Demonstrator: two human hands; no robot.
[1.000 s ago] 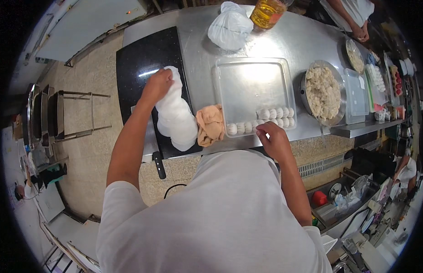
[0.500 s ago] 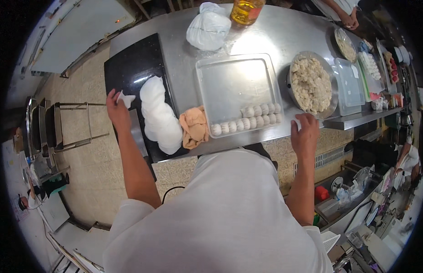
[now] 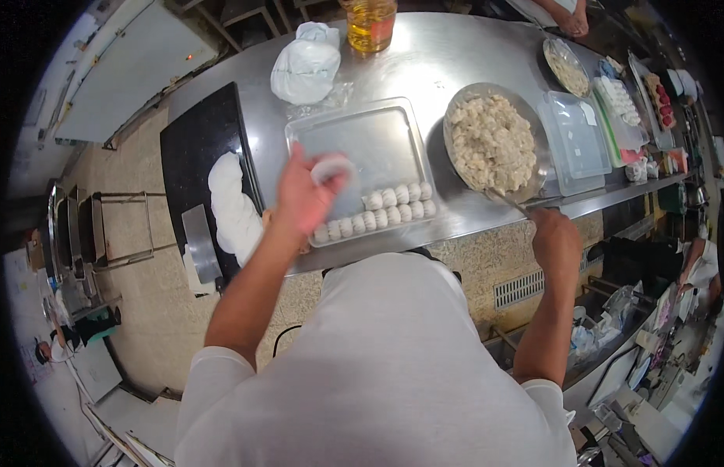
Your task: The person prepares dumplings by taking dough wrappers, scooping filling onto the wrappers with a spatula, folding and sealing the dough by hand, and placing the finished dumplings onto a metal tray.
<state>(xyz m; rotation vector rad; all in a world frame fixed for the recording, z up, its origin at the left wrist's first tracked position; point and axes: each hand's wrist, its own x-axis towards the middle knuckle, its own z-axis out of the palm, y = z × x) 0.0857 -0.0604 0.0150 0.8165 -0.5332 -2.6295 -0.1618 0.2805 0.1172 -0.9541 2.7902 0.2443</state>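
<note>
My left hand (image 3: 306,193), slightly blurred, pinches a thin round white dumpling wrapper (image 3: 333,165) above the clear plastic tray (image 3: 377,136). Two rows of pleated dumplings (image 3: 389,210) lie along the tray's near side. My right hand (image 3: 555,240) is closed around the handle of a thin metal spreader (image 3: 508,204), whose far end is sunk in pale, lumpy filling (image 3: 490,144). A round metal bowl (image 3: 543,159) holds that filling, to the right of the tray. A long overlapping stack of wrappers (image 3: 228,204) rests on the black board (image 3: 192,144), partly behind my left forearm.
A flat metal blade (image 3: 200,245) lies at the board's near edge. Behind the tray stand a white plastic bag (image 3: 306,66) and a container of yellow oil (image 3: 370,27). Clear plastic boxes (image 3: 576,140) line the right side. Another person's hands (image 3: 571,19) show at the far right.
My left hand has moved right from the board to over the tray, carrying the wrapper. My right hand, empty before, now grips the spreader in the bowl. The view has shifted.
</note>
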